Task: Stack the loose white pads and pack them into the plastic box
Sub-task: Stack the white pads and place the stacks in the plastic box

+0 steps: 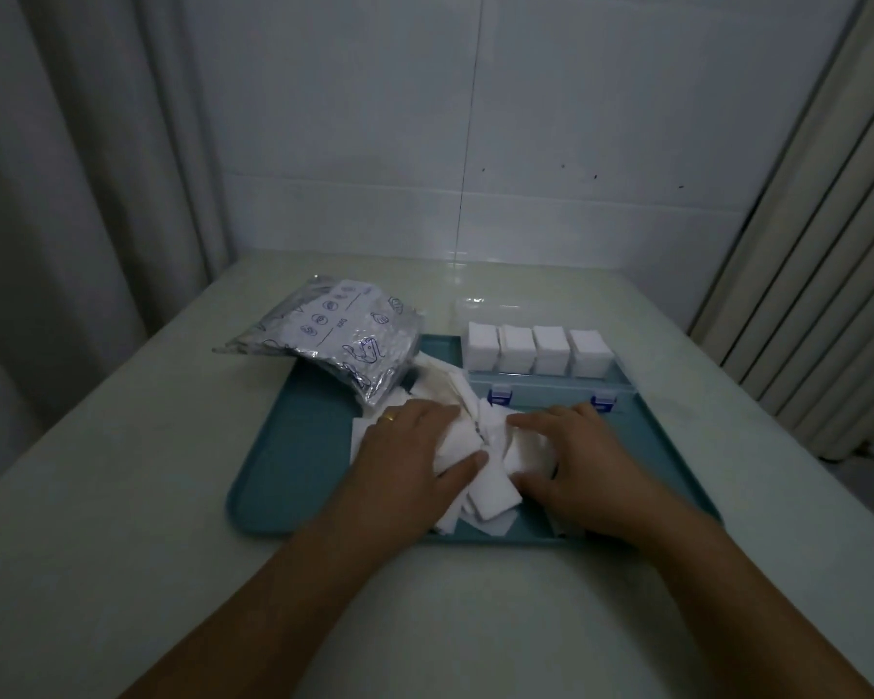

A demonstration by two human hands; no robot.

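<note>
A teal tray lies at the centre of the frame on a pale table. A heap of loose white pads occupies the middle of the tray, the pads overlapping at mixed angles. The person's left hand rests palm-down on the left side of the heap, fingers fairly straight and pointing toward the upper right, thumb extended across a pad at the heap's centre; a gold ring shows on one finger. Whether this hand pinches any pad beneath it cannot be determined. The right hand lies on the right side of the heap, fingers slightly bent over the pads and thumb pressed against the lower edge of the pile; the pads sit between thumb and fingers, but a firm grip cannot be confirmed. The plastic box stands at the upper right of the tray, just beyond the right hand, with two blue latches on its near wall. Four upright stacks of pads fill it side by side. A silver printed bag lies at the upper left of the tray, overlapping its edge, with its open end touching the heap. White wall tiles and curtains fill the upper frame.
</note>
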